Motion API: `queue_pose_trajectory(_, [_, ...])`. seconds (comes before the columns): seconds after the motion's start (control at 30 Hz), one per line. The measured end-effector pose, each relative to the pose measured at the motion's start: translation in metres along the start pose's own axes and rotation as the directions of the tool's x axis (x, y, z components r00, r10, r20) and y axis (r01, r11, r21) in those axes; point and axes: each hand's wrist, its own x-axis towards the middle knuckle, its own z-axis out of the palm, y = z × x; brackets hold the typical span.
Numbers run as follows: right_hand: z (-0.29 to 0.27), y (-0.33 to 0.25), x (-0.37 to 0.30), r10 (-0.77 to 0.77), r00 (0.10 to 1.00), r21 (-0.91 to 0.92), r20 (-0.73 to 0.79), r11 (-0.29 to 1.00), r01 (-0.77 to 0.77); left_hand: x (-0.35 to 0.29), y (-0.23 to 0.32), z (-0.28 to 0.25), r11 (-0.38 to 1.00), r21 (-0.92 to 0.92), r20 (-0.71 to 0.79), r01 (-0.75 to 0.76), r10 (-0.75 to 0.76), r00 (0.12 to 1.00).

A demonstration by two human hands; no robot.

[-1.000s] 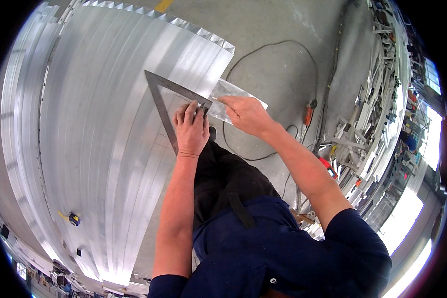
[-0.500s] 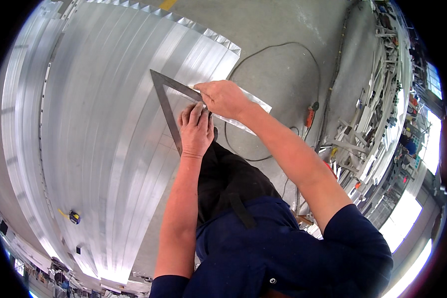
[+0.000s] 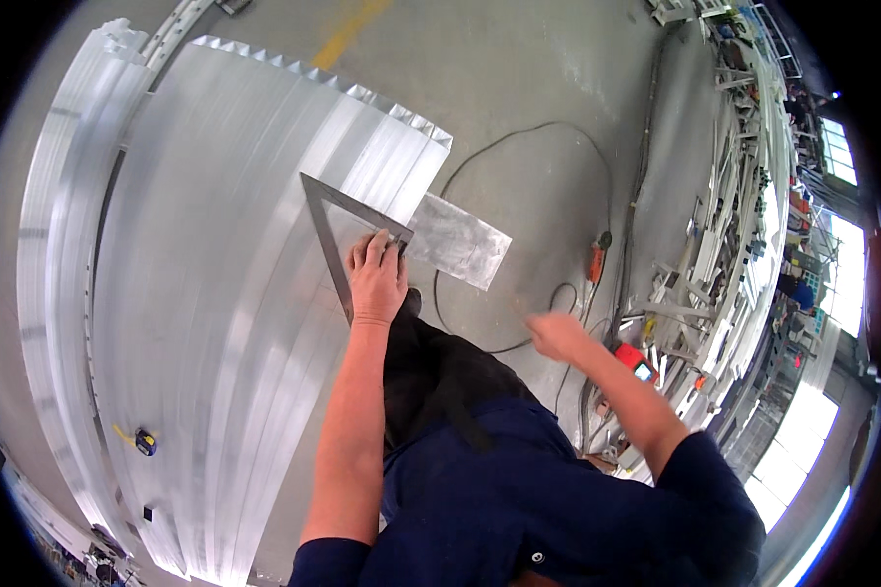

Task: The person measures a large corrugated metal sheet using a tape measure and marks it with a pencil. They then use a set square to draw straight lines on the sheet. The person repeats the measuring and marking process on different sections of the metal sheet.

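Observation:
A dark metal triangular set square (image 3: 325,233) lies flat on a wide layer of long, shiny aluminium profiles (image 3: 215,215). My left hand (image 3: 375,279) presses and grips it near its right-hand corner, with fingers curled over the edge. Just beyond that corner, a rectangular aluminium piece (image 3: 465,243) sticks out past the profiles. My right hand (image 3: 558,338) is off to the right, above the floor and apart from the square. Its fingers look curled together but are blurred, and whatever they may hold cannot be made out.
A yellow-and-black tape measure (image 3: 145,442) and a small black block (image 3: 148,513) lie on the profiles at lower left. On the floor, a looped cable (image 3: 607,176) runs to an orange tool (image 3: 596,262). Metal offcuts (image 3: 695,308) are piled along the right.
My right hand has left the square's edge and swung right and toward my body. My left hand stays on the square. The view has shifted, and the rectangular piece shows more fully.

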Motion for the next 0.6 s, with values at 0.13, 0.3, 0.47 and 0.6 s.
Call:
queue_pose_trajectory(0.13, [0.09,0.042,-0.08,0.219,0.971,0.273,-0.091,0.944,-0.187,-0.004,0.007,-0.01,0.997,0.068,0.075,0.026,-0.031,0.997])
queue_pose_trajectory(0.3, [0.147,0.058,-0.093,0.355,0.918,0.47,-0.174,0.849,-0.239,-0.048,0.035,-0.049,0.967,-0.12,0.236,0.225,-0.192,0.953])
queue_pose_trajectory(0.47, [0.15,0.055,-0.066,0.379,0.878,0.549,-0.293,0.819,-0.17,-0.093,0.07,-0.067,0.966,-0.215,0.446,-0.145,0.229,0.865])
queue_pose_trajectory(0.6, [0.139,0.048,-0.075,0.365,0.879,0.596,-0.306,0.793,-0.122,-0.063,0.107,-0.034,0.922,-0.103,0.526,-0.374,0.37,0.766])
